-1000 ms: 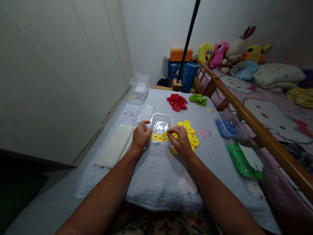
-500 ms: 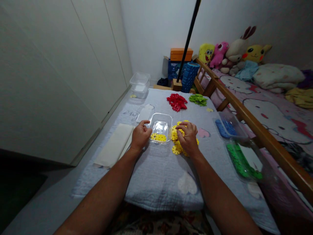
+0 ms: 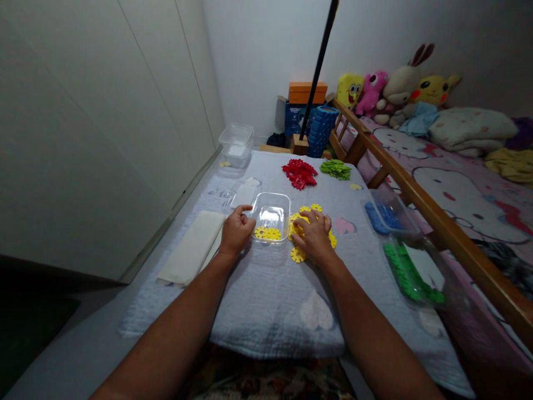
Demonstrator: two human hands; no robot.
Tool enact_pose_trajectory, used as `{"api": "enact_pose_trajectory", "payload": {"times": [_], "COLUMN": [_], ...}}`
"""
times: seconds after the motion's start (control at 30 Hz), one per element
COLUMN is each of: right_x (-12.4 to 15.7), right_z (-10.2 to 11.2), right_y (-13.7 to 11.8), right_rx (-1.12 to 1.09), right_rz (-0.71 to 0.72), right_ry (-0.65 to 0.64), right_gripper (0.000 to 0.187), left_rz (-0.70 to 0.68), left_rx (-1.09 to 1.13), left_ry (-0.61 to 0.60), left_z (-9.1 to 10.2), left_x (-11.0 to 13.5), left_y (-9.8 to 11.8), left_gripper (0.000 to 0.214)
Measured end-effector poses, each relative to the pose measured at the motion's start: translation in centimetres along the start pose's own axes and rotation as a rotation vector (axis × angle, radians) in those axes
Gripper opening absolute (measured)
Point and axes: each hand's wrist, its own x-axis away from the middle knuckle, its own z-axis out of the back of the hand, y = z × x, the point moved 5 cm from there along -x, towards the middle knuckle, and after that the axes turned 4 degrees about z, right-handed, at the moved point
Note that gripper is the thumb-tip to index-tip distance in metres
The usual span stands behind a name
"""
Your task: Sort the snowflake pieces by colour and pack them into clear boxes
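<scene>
A clear plastic box sits on the pale quilt, with a few yellow snowflake pieces in its near end. My left hand grips the box's left rim, fingers curled round it. A pile of yellow pieces lies just right of the box. My right hand rests on that pile with its fingers curled over the pieces; one loose yellow piece lies by its thumb side.
Red pieces and light green pieces lie farther back. At the right stand boxes of blue pieces and green pieces. An empty clear box, a lid, folded white cloth, the wooden bed rail.
My right hand left the box, where it was dropping yellow pieces, moved right onto the yellow pile and closed over it. My left hand kept its hold on the rim.
</scene>
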Motion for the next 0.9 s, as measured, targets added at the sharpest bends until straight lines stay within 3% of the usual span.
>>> {"api": "enact_pose_trajectory", "payload": {"times": [0.17, 0.37, 0.5, 0.63, 0.77, 0.9], "right_x": [-0.1, -0.2, -0.3, -0.3, -0.4, -0.5], "right_z": [-0.1, 0.4, 2.5, 4.3, 3.6, 2.1], "right_y": [1.0, 1.8, 1.5, 0.3, -0.9, -1.7], "right_rx": [-0.047, -0.087, -0.14, -0.411, -0.646, -0.714], "right_rz": [-0.029, -0.096, -0.142, -0.106, -0.114, -0.127], "right_ry": [0.03, 0.036, 0.21, 0.379, 0.369, 0.321], "right_gripper": [0.011, 0.011, 0.01, 0.012, 0.012, 0.013], "left_rz": [0.001, 0.005, -0.007, -0.01, -0.016, -0.019], "left_rx": [0.011, 0.011, 0.013, 0.011, 0.013, 0.02], "left_ry": [0.003, 0.004, 0.003, 0.001, 0.0, 0.0], "left_z": [0.1, 0.0, 0.0, 0.0, -0.1, -0.1], "left_x": [0.1, 0.1, 0.1, 0.0, 0.0, 0.1], "left_y": [0.1, 0.2, 0.2, 0.1, 0.2, 0.2], "left_gripper": [0.042, 0.043, 0.043, 0.043, 0.044, 0.044]}}
